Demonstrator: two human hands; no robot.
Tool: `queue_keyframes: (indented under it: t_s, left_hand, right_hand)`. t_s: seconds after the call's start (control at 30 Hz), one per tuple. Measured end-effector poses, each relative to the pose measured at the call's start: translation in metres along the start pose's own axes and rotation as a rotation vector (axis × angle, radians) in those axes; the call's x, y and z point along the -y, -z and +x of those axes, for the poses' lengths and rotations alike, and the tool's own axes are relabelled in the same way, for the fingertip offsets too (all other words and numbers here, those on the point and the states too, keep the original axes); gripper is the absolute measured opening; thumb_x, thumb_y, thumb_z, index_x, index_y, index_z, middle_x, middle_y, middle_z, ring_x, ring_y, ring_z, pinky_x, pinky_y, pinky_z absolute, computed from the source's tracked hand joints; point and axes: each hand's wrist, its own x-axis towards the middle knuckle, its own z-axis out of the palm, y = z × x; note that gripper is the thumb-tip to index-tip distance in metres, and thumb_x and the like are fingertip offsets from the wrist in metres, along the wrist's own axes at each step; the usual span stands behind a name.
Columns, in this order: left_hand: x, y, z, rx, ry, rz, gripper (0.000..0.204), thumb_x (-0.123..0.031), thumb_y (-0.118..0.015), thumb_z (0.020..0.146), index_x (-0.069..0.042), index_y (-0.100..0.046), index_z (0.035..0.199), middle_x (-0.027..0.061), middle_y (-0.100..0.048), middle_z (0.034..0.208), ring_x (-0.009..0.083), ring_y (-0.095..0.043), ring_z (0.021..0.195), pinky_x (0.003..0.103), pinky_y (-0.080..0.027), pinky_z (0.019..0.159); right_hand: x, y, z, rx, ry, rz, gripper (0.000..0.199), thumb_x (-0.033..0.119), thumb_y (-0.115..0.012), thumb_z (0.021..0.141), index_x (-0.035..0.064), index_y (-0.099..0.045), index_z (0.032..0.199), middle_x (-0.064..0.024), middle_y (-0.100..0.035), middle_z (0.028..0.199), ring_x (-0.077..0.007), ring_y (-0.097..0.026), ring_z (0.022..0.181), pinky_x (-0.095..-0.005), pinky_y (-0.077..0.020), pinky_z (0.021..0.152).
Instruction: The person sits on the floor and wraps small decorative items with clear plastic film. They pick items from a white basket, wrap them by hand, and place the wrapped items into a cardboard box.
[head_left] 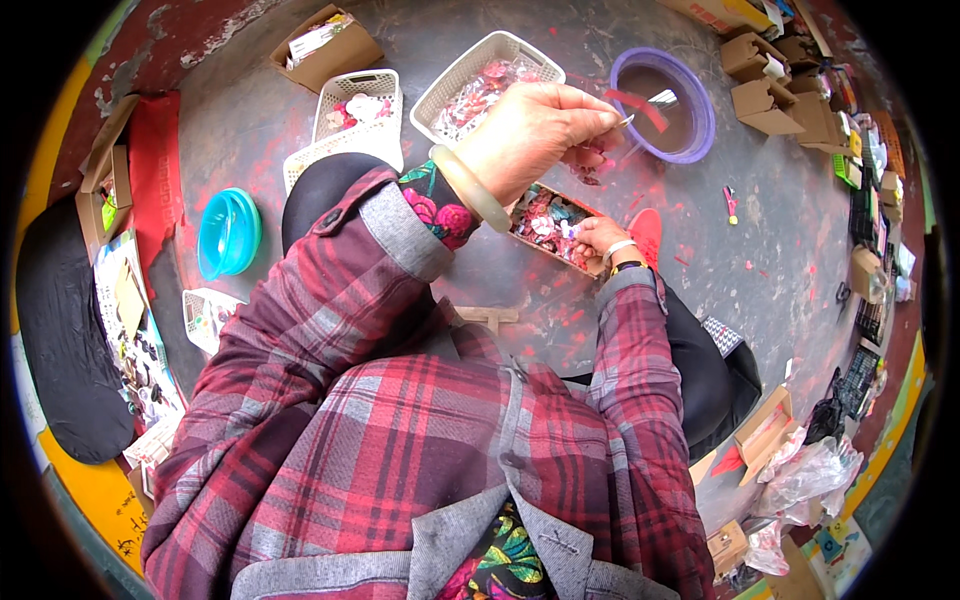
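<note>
My left hand [535, 130] is raised at the upper middle, thumb and fingers pinched together. A small pale piece shows at its fingertips, with a red strip [640, 108] beside them, seen against the purple basin [706, 125]. More small reddish bits hang under the fingers; their kind is unclear. Lower down, my right hand [605, 238] is at the right end of a cardboard box [548, 262] filled with small red, pink and white pieces [545, 220]. Its fingers are bent together over a whitish-purple bit, too small to name.
Beyond my hands stand a white basket [425, 110] of bagged red pieces and smaller white baskets [330, 100]. Teal basins [228, 233] lie at left. A cardboard box [330, 50] is at the back. Boxes and plastic bags [815, 475] line the right side. My red shoe [647, 235] is close by.
</note>
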Motion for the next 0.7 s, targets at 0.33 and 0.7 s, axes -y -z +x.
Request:
queue_keyframes:
  t_s: [0.33, 0.7]
  left_hand:
    - [0.002, -0.003, 0.002, 0.043, -0.002, -0.01, 0.024, -0.015, -0.056, 0.087, 0.004, -0.061, 0.1, 0.0108, -0.064, 0.091, 0.0168, -0.062, 0.074, 0.026, -0.051, 0.07]
    - [0.002, -0.002, 0.003, 0.019, 0.014, -0.014, 0.024, -0.015, -0.056, 0.087, 0.004, -0.061, 0.1, 0.0106, -0.064, 0.092, 0.0162, -0.062, 0.073, 0.026, -0.05, 0.069]
  right_hand:
    - [-0.034, -0.004, 0.049, 0.049, -0.083, -1.396, 0.037, 0.013, -0.052, 0.08, 0.0039, -0.055, 0.115, -0.0108, -0.06, 0.103, -0.0202, -0.058, 0.093, -0.0393, -0.0475, 0.075]
    - [-0.053, -0.024, 0.067, 0.063, 0.025, -1.56, 0.031, 0.016, -0.058, 0.073, 0.0056, -0.065, 0.101, -0.0152, -0.061, 0.108, -0.0297, -0.06, 0.097, -0.0373, -0.0481, 0.081]
